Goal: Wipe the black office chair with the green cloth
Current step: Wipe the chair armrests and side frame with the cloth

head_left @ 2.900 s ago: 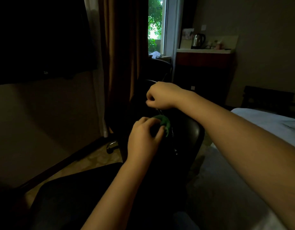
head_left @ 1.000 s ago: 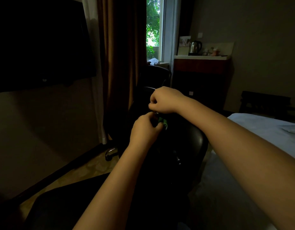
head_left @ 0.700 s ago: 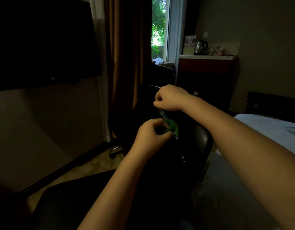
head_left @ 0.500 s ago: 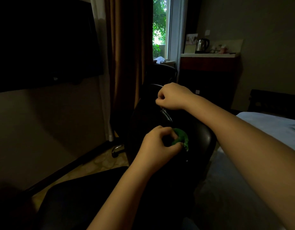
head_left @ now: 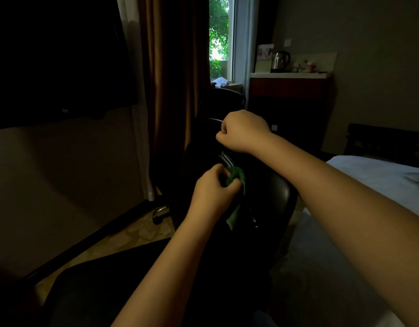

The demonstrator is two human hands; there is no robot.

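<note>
I have both hands in view over the black office chair (head_left: 282, 197). The left hand (head_left: 212, 193) has its fingers (head_left: 219, 172) curled in and clamped on the green cloth (head_left: 237, 175), which is bunched at the fingertips and pressed against the dark chair surface. A loose tail of the cloth hangs down just below the knuckles, beside the wrist. Above and a little beyond those fingers, the right hand (head_left: 243, 131) is a closed fist, fingers tucked under. They seem wrapped around the chair's thin curved rim, though the gloom hides the contact itself. Between the two sets of fingers runs a short pale strip (head_left: 226, 160) on the chair, just above the cloth. Off to the left of the left fingers and lower, a chrome foot of the base (head_left: 160, 213) catches light on the floor. Well beyond the right fist I see a window (head_left: 221, 38), a brown curtain (head_left: 175, 67) and a kettle (head_left: 280, 60) on a counter (head_left: 288, 76). A white bed (head_left: 380, 175) lies to the right of the right forearm.
</note>
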